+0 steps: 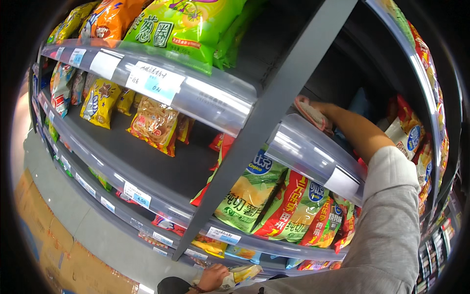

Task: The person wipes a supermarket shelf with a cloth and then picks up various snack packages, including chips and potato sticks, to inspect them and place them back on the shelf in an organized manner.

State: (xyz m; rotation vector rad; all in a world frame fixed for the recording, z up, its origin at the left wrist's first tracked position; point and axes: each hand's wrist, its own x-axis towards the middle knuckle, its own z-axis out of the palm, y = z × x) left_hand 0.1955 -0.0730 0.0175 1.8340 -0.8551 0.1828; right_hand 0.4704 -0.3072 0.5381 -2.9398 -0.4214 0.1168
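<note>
My right arm reaches into the upper right shelf bay. There my right hand (321, 107) holds a folded pink and white cloth (311, 113) against the shelf, just behind the clear plastic front strip (304, 141). The fingers are partly hidden by the cloth. Low in the view, my left hand (213, 276) grips a pale yellow and white snack bag (244, 275) close to my body. Farther right on the same shelf as the cloth stand red and white chip bags (408, 134).
A dark grey metal upright (264, 110) divides the bays. Green chip bags (249, 191) fill the shelf below the cloth. A large green snack bag (183, 29) overhangs the upper left shelf. Cardboard boxes (80, 257) lie on the floor at lower left.
</note>
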